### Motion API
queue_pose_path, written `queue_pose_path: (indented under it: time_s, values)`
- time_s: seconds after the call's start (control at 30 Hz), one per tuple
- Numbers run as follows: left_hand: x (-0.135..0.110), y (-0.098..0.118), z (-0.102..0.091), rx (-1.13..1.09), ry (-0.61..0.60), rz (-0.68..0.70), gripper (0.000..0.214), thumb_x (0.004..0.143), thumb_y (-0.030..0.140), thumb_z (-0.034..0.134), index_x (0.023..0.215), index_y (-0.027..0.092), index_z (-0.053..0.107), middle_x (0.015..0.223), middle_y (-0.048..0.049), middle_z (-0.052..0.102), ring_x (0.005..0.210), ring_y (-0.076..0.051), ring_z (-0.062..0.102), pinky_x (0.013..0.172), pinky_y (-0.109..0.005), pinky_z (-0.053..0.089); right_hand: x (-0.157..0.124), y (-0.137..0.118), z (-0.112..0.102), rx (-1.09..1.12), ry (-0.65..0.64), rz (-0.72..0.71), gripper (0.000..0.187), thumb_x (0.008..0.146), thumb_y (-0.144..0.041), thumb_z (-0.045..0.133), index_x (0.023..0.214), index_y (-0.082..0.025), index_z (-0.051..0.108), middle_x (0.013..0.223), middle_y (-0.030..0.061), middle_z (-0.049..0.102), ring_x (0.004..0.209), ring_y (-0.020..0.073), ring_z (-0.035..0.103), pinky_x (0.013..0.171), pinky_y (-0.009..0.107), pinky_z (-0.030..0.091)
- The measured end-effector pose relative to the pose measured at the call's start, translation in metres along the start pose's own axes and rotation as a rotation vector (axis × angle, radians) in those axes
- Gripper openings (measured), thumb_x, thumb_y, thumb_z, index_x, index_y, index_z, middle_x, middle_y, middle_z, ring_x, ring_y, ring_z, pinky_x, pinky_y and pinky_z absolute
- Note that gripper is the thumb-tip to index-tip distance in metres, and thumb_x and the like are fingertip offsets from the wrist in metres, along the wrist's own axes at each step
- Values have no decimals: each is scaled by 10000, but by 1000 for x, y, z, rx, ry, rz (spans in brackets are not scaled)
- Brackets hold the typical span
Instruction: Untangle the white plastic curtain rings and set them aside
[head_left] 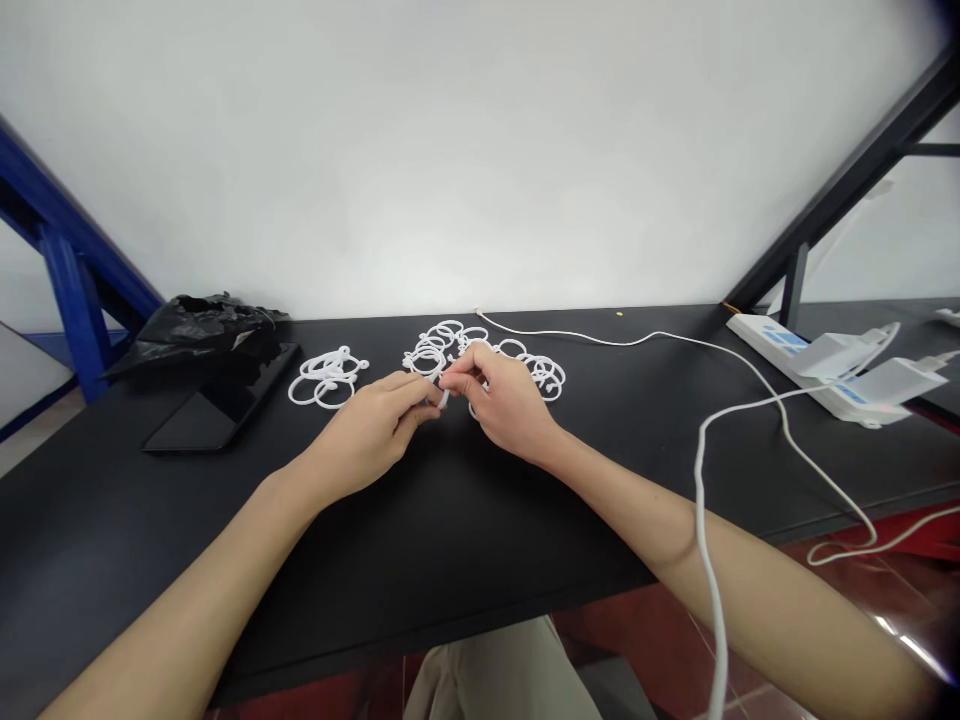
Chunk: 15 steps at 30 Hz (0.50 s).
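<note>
My left hand (375,425) and my right hand (506,395) meet low over the middle of the table. Both pinch a small white curtain ring (443,400), mostly covered by the fingers. Just behind the hands lies a loose pile of white curtain rings (429,352), partly hidden by my right hand. A smaller group of linked or overlapping white rings (326,378) rests to the left of my left hand. Small eyelets show on some of them.
On the left, a crumpled black plastic bag (199,330) partly covers a black tablet-like device (217,405). A white power strip (817,375) with plugged-in chargers sits at right. A white cable (701,480) hangs across the view over my right forearm. A pale wall (480,160) stands behind.
</note>
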<state>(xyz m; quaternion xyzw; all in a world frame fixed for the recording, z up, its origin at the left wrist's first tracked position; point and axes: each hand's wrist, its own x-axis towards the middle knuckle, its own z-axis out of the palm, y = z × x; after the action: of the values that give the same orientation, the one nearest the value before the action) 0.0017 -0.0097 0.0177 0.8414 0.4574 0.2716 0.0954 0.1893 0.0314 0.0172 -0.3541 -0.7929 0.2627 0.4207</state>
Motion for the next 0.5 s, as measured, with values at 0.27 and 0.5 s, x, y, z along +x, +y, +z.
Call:
queue_pose_path:
  time_s: [0.27, 0.5]
  values:
    - [-1, -8, -4, 215, 171, -66, 216, 969, 330, 425, 955, 226, 613, 948, -45, 693, 894, -224, 591, 806, -358, 458, 0, 3, 0, -129, 9, 37, 243, 948, -385, 550, 1102, -205, 602, 975, 40, 694, 940, 181, 617, 852, 336, 484]
    - [-8, -31, -8, 635, 238, -375, 273, 935, 308, 431, 950, 210, 685, 942, -143, 689, 987, -369, 548, 753, -473, 409, -4, 13, -3, -531, -159, -141, 231, 928, -336, 587, 1071, -172, 666, 1209, 111, 627, 1187, 279, 490, 1032, 471, 431]
